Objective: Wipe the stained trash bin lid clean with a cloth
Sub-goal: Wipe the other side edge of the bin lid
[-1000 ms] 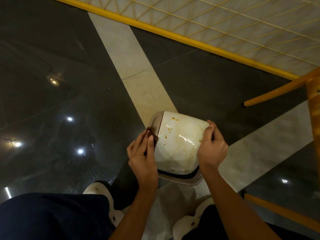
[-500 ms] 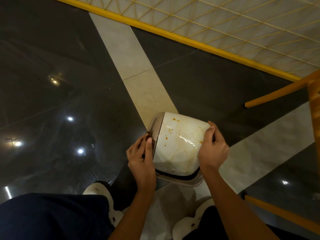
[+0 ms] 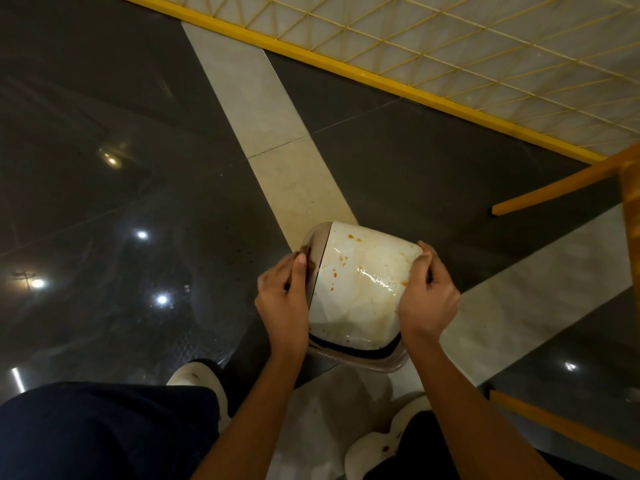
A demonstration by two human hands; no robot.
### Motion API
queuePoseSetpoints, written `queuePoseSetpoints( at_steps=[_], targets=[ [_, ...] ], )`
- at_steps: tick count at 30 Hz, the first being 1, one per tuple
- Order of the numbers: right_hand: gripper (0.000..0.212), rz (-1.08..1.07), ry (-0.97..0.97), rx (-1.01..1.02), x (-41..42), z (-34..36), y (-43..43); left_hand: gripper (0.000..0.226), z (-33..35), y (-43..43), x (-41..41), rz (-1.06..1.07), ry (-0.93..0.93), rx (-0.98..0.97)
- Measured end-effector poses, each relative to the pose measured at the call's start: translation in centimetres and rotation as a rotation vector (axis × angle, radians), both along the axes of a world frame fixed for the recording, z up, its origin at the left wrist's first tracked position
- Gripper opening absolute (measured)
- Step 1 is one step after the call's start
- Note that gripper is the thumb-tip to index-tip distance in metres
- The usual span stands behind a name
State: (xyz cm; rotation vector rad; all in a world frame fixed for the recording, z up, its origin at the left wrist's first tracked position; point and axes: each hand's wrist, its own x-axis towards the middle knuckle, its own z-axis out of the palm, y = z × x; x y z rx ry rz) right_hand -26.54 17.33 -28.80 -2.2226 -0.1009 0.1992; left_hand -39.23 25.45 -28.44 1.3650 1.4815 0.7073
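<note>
- Trash bin lid (image 3: 360, 292): white and domed, at about 5 o'clock from the middle of the view. It sits on the grey bin rim (image 3: 367, 362), which shows along the lid's 6 o'clock edge.
- Stains (image 3: 351, 237): orange-brown spots are scattered from the lid's 12 o'clock edge toward its centre, with one more near the 3 o'clock edge. A glossy wet streak (image 3: 377, 276) crosses the middle.
- Left hand (image 3: 282, 303): at the lid's 9 o'clock side, with fingers curled and thumb extended. It pinches a dark brown cloth (image 3: 307, 253) against the grey edge there. Only a scrap of the cloth shows.
- Right hand (image 3: 427, 296): at the lid's 3 o'clock side, with fingers and thumb curled round the lid's edge, gripping it.
- Floor (image 3: 138, 133): dark glossy tiles with lamp reflections, crossed by a beige strip (image 3: 277, 150) running from 12 o'clock down to the bin.
- Yellow lattice panel (image 3: 485, 46): at 1 o'clock.
- Yellow wooden frame (image 3: 554, 188): at 3 o'clock, well apart from the bin.
- White shoes (image 3: 197, 379) and dark trousers (image 3: 104, 431): at 6 to 7 o'clock.
</note>
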Motion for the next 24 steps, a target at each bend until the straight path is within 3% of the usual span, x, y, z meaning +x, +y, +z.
queuePoseSetpoints(
  at_steps=[4,14,24],
  targets=[
    [0.039,-0.001,-0.019,0.004,-0.1,0.0,0.1,0.026,-0.4,3.4,0.8,-0.110,-0.071,-0.155],
    [0.041,-0.001,-0.014,0.007,-0.1,0.0,0.0,0.026,-2.2,-3.4,-3.8,0.028,0.038,-0.075],
    [0.041,0.016,-0.023,-0.013,0.0,-0.3,0.0,0.026,-2.1,0.1,-1.1,0.002,-0.030,-0.137]
  ],
)
